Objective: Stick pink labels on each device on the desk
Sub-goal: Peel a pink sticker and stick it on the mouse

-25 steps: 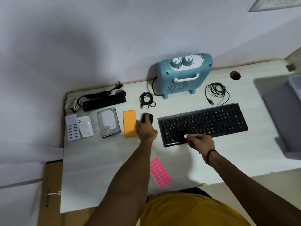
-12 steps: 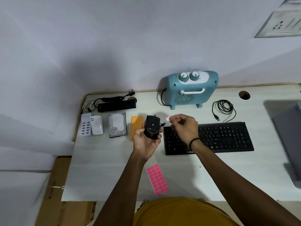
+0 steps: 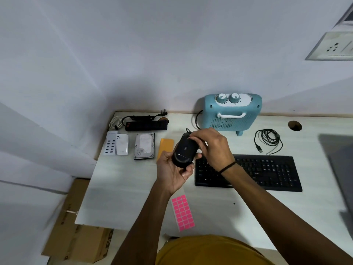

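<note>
My left hand [image 3: 172, 173] grips a black mouse [image 3: 184, 152] and holds it raised above the desk [image 3: 124, 188]. My right hand [image 3: 214, 148] has its curled fingertips on the far end of the mouse. The single pink label it carried is hidden under those fingers. A sheet of pink labels [image 3: 183, 212] lies on the desk near the front edge, below my left wrist. A black keyboard [image 3: 267, 173] lies to the right, partly under my right forearm.
Along the back stand a blue heater [image 3: 232, 113] and a black power strip [image 3: 146, 125]. A white multi-port charger [image 3: 110, 145], white adapter [image 3: 122, 144], hard drive [image 3: 144, 146] and orange slab [image 3: 165, 148] lie left. A coiled cable [image 3: 268, 139] lies right. A cardboard box [image 3: 76, 236] sits below the desk.
My left hand lifted the mouse off the desk. My right hand left the keyboard with a pink label pinched and came onto the mouse's far end.
</note>
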`<move>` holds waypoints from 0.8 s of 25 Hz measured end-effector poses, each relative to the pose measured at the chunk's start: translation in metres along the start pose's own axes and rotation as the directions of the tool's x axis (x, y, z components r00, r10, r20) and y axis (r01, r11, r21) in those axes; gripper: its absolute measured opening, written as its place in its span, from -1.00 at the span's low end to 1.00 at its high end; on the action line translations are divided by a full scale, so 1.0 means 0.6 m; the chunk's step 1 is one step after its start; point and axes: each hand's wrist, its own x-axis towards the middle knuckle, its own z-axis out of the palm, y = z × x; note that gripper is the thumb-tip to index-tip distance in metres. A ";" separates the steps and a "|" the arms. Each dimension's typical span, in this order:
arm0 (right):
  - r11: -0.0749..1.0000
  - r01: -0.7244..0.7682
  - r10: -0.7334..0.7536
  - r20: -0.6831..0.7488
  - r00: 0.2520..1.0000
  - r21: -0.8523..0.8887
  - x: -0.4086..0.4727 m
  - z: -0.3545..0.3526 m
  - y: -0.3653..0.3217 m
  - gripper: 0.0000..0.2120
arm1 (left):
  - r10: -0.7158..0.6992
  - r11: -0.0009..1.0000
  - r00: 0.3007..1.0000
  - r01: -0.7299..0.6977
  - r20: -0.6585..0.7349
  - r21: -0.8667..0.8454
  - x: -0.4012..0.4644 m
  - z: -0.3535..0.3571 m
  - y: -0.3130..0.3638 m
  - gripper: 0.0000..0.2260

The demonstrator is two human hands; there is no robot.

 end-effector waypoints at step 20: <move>0.999 0.005 0.004 0.273 0.962 -0.033 -0.015 -0.039 -0.002 -0.67 | 0.101 0.995 0.992 -0.101 -0.074 -0.003 -0.015 0.018 0.001 -0.50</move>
